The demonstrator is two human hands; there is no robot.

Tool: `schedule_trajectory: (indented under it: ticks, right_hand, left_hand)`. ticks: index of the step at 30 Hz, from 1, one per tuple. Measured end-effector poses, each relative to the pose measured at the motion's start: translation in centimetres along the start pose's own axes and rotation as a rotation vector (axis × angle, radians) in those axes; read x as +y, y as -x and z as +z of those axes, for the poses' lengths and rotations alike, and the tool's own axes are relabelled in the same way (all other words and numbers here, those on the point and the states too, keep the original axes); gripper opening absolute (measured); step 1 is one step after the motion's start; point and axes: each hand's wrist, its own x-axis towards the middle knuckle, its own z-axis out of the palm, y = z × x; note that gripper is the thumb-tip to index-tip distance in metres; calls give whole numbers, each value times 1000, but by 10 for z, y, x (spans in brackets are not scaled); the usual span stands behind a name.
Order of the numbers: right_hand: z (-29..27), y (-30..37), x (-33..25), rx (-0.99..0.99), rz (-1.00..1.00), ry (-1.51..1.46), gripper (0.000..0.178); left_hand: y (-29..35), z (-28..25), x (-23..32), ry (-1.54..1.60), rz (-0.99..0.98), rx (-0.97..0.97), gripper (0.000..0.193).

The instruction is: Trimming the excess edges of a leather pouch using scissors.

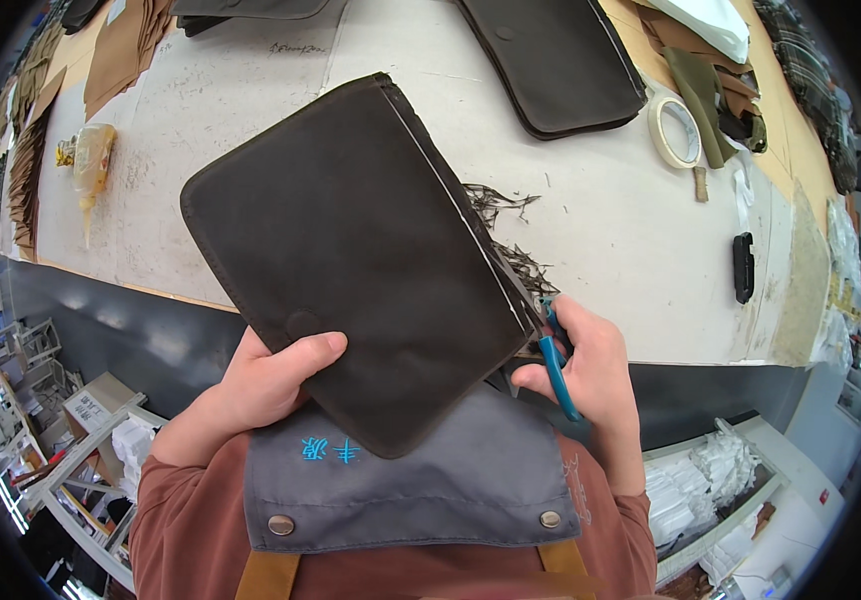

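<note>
A dark brown leather panel (pixel 340 230) with rounded corners is tilted in front of me, a pale line running along its right edge. My left hand (pixel 275 375) grips its lower left side, thumb on top and the other fingers hidden beneath. In my right hand (pixel 590 365) is a pair of scissors (pixel 556 375) with blue handles. Their blades lie at the panel's lower right edge, partly hidden by it. Thin dark trimmings (pixel 520 262) lie on the table just beyond that edge.
The white-topped table (pixel 650 260) carries more dark leather panels (pixel 560 60) at the far side. A tape roll (pixel 674 132) and a black tool (pixel 743 268) sit to the right. At left are a glue bottle (pixel 95 160) and stacked brown pieces (pixel 125 55).
</note>
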Motion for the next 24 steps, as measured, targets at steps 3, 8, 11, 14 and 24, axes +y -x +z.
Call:
schedule_trajectory:
  ticks: [3, 8, 11, 14, 24]
  right_hand:
    - [1, -1, -1, 18, -20, 32, 68]
    - [1, -7, -5, 23, -34, 23, 66]
    - [1, -8, -7, 32, -57, 10, 66]
    - [3, -9, -7, 40, -65, -17, 66]
    - [10, -10, -4, 39, -70, -110, 68]
  left_hand:
    - [1, 2, 0, -30, 0, -4, 34]
    - [1, 4, 2, -73, -8, 2, 33]
    - [1, 2, -1, -101, 6, -4, 31]
    - [1, 3, -1, -81, 1, -9, 30]
    - [1, 1, 0, -72, 14, -14, 31]
